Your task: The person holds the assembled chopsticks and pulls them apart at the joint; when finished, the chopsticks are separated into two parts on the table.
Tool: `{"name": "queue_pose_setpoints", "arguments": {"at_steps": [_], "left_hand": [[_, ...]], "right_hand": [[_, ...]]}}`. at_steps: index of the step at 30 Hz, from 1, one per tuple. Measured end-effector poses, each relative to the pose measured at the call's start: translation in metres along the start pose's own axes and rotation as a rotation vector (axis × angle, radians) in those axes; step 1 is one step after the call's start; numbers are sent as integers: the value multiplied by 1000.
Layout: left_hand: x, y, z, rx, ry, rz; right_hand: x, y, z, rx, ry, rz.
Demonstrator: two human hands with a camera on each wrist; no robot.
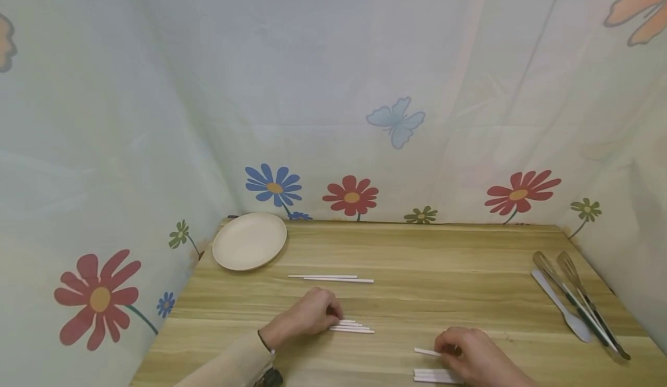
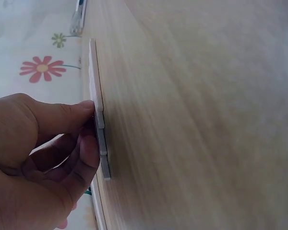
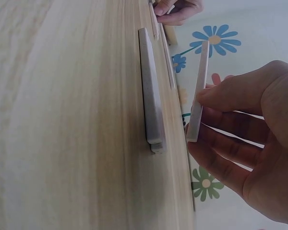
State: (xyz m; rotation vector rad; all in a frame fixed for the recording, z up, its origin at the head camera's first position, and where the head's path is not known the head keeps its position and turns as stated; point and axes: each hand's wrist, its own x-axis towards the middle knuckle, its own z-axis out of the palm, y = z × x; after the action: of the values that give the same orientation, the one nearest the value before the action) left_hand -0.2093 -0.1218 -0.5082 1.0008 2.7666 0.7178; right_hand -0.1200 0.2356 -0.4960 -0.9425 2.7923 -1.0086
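Thumb and fingers of my left hand (image 1: 311, 311) pinch at a small group of white sticks (image 1: 351, 329). These sticks lie side by side on the wooden table with staggered ends; the left wrist view shows the thumb (image 2: 69, 115) against them. Further right, my right hand (image 1: 476, 355) holds one slim white stick (image 3: 199, 91) with square-cut ends between thumb and fingers, raised off the tabletop. Below that hand, more white sticks (image 1: 432, 375) lie parallel, partly covered by the hand in the head view. Behind the left hand lies a pair of thin white chopsticks (image 1: 333, 278).
A round cream plate (image 1: 250, 242) sits at the table's back left corner. On the right lie a pale spatula-like utensil (image 1: 560, 306) and two dark-handled utensils (image 1: 575, 294). A flowered curtain (image 1: 333, 86) encloses the back and sides of the wooden table (image 1: 443, 277).
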Motion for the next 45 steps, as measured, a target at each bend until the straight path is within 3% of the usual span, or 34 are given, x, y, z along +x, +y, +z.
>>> {"name": "queue_pose_setpoints", "arguments": {"at_steps": [11, 18, 24, 29, 36, 45], "left_hand": [[3, -1, -2, -27, 14, -9], [5, -6, -6, -65, 31, -30], [7, -11, -6, -7, 98, -9], [9, -17, -5, 12, 161, -28], [13, -24, -4, 102, 267, -24], [17, -31, -8, 160, 319, -45]], "right_hand": [[-3, 7, 8, -31, 55, -97], [-4, 9, 10, -23, 30, -103], [-4, 10, 10, -36, 12, -108], [-4, 10, 11, -46, 0, -105], [-5, 8, 8, -9, -70, -17], [-5, 6, 7, -8, -92, 12]]}}
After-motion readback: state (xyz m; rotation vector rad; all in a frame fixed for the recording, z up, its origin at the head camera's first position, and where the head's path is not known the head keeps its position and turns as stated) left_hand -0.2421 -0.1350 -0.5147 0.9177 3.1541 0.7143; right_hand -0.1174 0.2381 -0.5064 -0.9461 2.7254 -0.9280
